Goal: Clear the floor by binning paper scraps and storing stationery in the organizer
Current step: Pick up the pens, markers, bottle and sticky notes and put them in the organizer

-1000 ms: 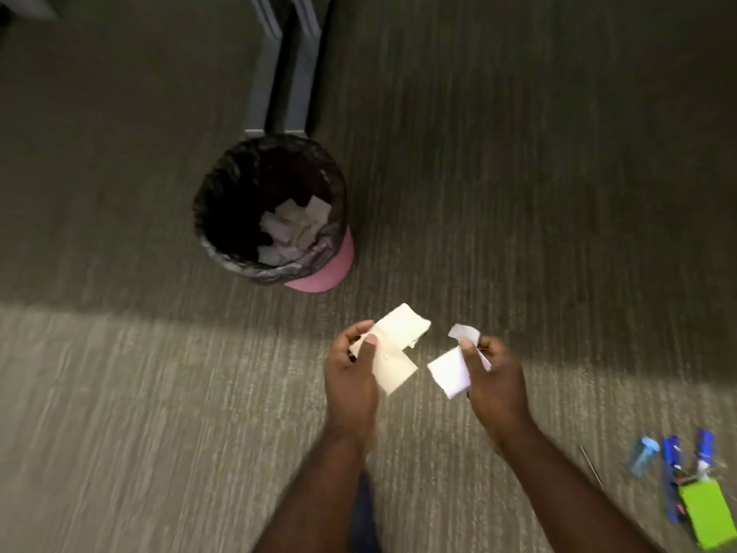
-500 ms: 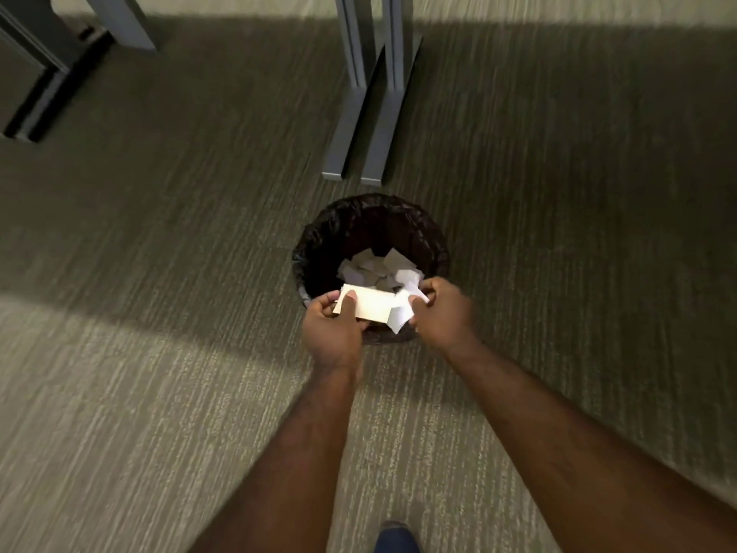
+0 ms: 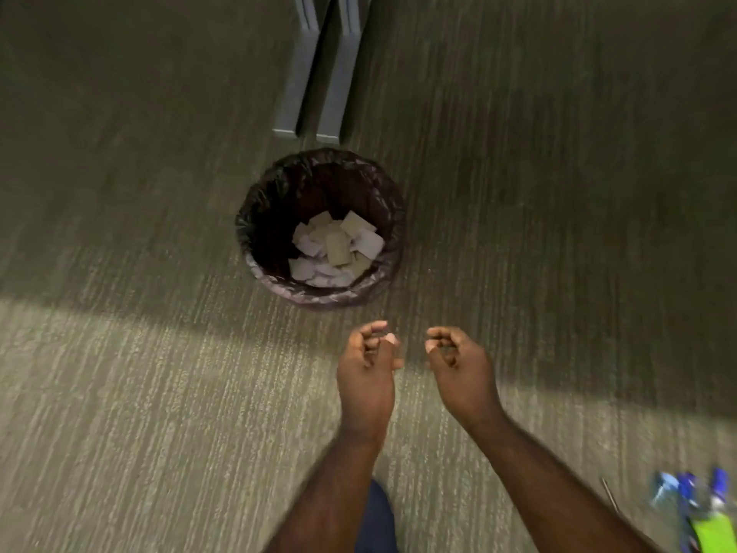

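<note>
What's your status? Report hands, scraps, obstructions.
Left hand and right hand empty, fingers loosely curled, short of the bin. Paper scraps inside bin. Stationery on the carpet, lower right. Nothing in the way.

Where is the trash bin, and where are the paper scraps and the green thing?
trash bin (image 3: 255,217): head view, left liner rim.
paper scraps (image 3: 337,249): head view, middle of pile.
green thing (image 3: 716,534): head view, its flat face.

stationery (image 3: 696,508): blurred, cut by edge | desk legs (image 3: 319,65): cropped top
</note>
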The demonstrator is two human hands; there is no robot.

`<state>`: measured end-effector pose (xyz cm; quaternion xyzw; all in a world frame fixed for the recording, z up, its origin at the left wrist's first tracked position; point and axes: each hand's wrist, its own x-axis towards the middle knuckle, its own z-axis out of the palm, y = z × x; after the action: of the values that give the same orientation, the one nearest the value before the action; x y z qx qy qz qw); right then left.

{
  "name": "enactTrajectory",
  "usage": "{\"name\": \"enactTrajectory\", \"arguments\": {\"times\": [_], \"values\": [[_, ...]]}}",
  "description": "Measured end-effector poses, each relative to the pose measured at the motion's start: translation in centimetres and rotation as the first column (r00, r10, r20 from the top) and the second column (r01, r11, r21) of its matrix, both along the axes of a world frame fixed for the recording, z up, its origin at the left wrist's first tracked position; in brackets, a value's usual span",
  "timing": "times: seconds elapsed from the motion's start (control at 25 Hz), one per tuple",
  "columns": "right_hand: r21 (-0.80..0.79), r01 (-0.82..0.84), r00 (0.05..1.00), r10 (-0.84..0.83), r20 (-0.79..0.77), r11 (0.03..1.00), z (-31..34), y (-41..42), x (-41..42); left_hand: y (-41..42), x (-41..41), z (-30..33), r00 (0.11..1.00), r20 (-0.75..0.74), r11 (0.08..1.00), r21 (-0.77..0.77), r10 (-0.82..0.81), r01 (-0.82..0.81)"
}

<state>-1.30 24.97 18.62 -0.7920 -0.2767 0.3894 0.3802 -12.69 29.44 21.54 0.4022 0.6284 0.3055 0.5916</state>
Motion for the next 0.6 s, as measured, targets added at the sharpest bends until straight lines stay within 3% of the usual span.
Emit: {"name": "enactTrajectory", "arguments": {"times": [0.16, 0.32, 0.6], "values": [[-0.107, 0.174, 0.984, -0.17, 0.05, 0.979, -4.0, -9.6, 3.1, -7.3, 2.2, -3.9, 0.948, -0.091, 0.951, -0.08, -0.304, 0.297], [-0.197, 0.367, 0.93, -0.362, 0.061, 0.909, -7.7, -21.2, 7.6, -16.2, 5.8, -8.2, 0.809, -0.109, 0.812, -0.18, -0.577, 0.555], [-0.299, 0.527, 0.85, -0.48, 0.218, 0.796, -12.9, -41.4, 15.8, -30.5, 15.4, -14.1, 0.608, -0.091, 0.608, -0.261, -0.789, 0.75]]}}
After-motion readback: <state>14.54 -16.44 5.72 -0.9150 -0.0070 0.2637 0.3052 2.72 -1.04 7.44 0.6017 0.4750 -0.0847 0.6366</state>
